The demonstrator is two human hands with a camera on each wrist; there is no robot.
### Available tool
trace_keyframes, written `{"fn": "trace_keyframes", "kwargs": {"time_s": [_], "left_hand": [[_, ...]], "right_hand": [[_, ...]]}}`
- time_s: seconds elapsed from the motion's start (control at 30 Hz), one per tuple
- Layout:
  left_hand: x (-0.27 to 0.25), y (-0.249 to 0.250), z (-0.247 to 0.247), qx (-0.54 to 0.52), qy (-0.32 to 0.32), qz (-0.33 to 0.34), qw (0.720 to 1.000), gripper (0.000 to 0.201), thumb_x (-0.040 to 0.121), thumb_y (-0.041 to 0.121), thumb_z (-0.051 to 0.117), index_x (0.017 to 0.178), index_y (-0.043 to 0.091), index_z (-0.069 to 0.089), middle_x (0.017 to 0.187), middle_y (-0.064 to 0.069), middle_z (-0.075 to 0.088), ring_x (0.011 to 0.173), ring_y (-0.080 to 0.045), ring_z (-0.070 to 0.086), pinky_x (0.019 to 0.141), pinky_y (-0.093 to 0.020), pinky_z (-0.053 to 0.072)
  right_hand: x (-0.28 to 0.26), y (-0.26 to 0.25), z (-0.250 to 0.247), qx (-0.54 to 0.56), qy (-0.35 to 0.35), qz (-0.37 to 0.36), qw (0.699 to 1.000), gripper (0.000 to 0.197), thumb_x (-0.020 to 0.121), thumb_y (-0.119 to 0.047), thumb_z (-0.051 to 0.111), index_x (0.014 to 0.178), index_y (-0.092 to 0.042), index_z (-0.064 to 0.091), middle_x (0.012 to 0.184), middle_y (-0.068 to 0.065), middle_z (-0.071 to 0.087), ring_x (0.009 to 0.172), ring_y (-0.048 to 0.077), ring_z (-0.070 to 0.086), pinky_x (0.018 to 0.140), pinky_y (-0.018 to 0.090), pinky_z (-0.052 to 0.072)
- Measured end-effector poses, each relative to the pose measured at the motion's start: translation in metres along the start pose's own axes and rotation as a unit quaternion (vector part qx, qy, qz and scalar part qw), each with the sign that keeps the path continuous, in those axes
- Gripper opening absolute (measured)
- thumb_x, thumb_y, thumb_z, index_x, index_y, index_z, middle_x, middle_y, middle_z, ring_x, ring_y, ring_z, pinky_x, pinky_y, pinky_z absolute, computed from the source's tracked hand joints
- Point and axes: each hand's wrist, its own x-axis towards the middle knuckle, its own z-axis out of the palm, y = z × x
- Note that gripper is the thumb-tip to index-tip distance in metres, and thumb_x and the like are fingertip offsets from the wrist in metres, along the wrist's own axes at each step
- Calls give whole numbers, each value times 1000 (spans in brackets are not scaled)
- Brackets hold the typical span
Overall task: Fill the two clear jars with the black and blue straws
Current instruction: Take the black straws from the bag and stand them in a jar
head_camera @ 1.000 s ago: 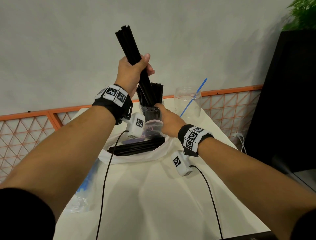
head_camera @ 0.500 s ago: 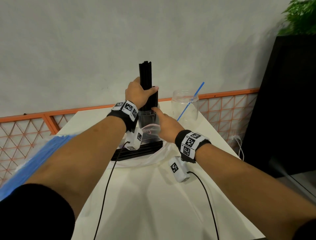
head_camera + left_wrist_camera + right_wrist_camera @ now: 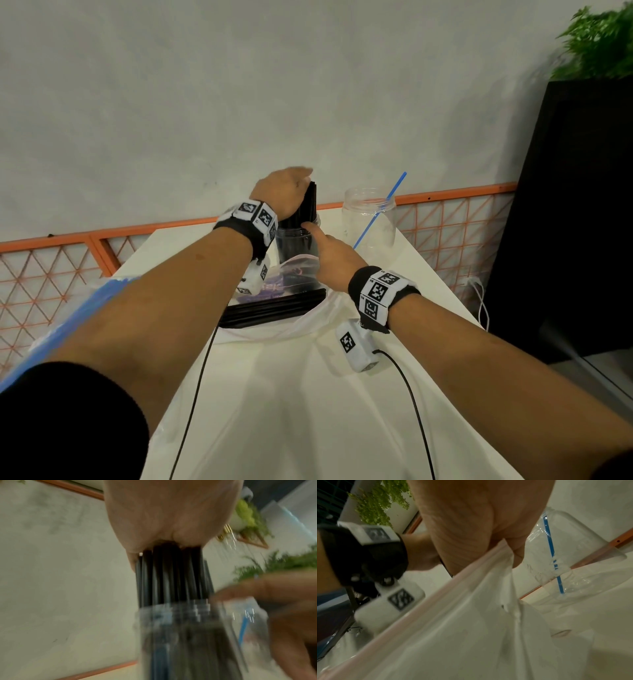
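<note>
Nearest me on the white table, loose black straws lie on an opened plastic bag, with a bag of blue straws at the near left. Beyond them my right hand wraps the near jar to steady it, while my left hand presses flat on the black straw bundle standing in it. I judge black filling nearly done; next, load the far jar, right, holding one blue straw

Straw-filled jar left of 2nd jar w/ one straw; bagged straws in front.
</note>
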Motion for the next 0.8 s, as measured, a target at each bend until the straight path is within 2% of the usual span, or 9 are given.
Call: {"fn": "trace_keyframes", "kwargs": {"time_s": [0.1,0.2,0.3,0.4,0.43,0.5,0.6,0.7,0.8], "left_hand": [[-2,-1,3,75,-33,-14,997,59,102,56,14,126,22,55,127,-13,63,123,-33,53,104,-51,40],[0,1,0,127,-99,-40,986,69,99,64,13,153,25,28,156,-8,37,148,-31,25,118,-57,18],[-9,14,-13,128,-41,-19,991,66,98,62,31,150,22,37,161,-5,24,148,-29,22,117,-54,18],[-33,39,-32,-16,141,34,989,31,88,42,60,109,20,66,113,0,62,104,-18,59,90,-37,48],[-44,49,-38,-103,150,35,983,18,84,35,64,93,20,68,92,4,66,85,-12,62,78,-32,51],[-68,64,-45,-261,69,19,963,11,82,19,69,72,17,67,63,6,64,58,-7,59,60,-25,49],[-106,74,-41,-314,-189,15,930,16,86,6,65,72,5,70,61,-8,70,54,-18,65,54,-24,52],[-123,67,-17,-100,-347,34,932,16,89,12,62,86,4,76,80,-9,75,77,-27,70,73,-32,58],[-130,53,14,71,-322,52,943,18,93,18,57,84,4,65,83,-6,64,78,-24,57,72,-33,48]], "right_hand": [[-3,0,-1,-7,-6,3,1000,96,80,-1,61,153,-35,8,100,7,43,78,25,52,71,32,43],[-13,0,-2,13,25,-15,999,88,75,3,63,147,-29,23,110,6,39,72,26,54,61,30,43],[-26,2,-3,12,36,-70,997,48,69,8,62,109,-17,50,109,3,37,73,23,50,54,26,39],[-35,3,-6,-32,-12,-83,996,25,73,8,59,86,-13,62,112,6,41,82,25,53,64,30,45],[-37,3,-6,-49,-17,-82,995,23,74,7,59,85,-13,63,115,6,42,84,27,54,68,33,48],[-40,2,-3,-50,7,-91,995,24,72,6,62,87,-12,58,117,6,42,81,30,56,68,39,51],[-40,1,-2,78,43,-71,993,23,75,5,62,93,-7,54,109,10,52,87,29,58,77,46,51],[-40,0,-7,71,22,-21,997,11,83,-9,65,88,-13,55,99,12,61,86,27,59,77,40,50],[-40,-3,-5,-40,-38,-19,998,14,83,-6,60,95,-6,68,106,15,61,94,31,59,78,37,48]]}}
